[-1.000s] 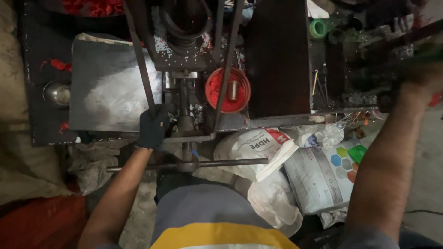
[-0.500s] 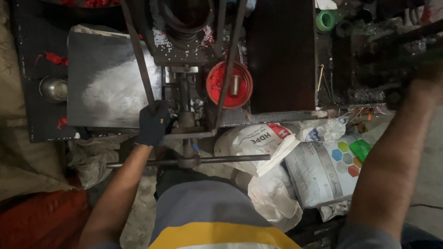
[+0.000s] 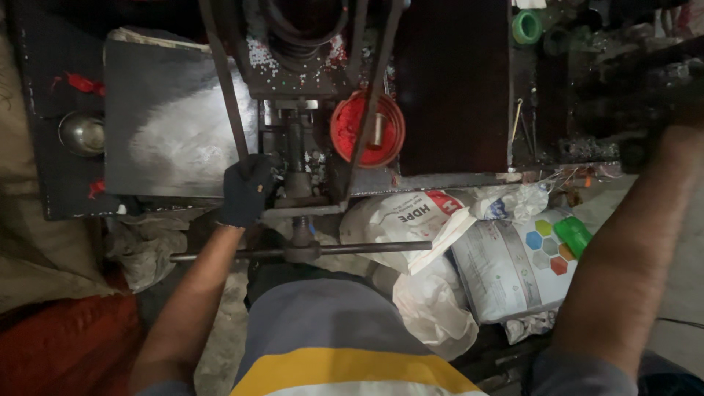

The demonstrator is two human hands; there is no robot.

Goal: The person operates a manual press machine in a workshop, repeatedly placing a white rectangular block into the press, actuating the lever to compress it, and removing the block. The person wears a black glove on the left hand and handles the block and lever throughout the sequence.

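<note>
The round red mould cup (image 3: 367,130) sits filled with red plastic in the middle of the dark metal press (image 3: 308,103), and the long steel crossbar handle (image 3: 301,251) below it lies level and untouched, so the pressing itself seems not yet done. My left hand (image 3: 246,191), in a black glove, is clenched around the slanted steel frame rod (image 3: 227,95) just left of the screw. My right hand (image 3: 678,103) reaches far right, into shadow; I cannot tell its grip.

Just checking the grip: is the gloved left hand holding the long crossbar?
No, the left hand rests at the metal plate edge, above the crossbar.
</note>
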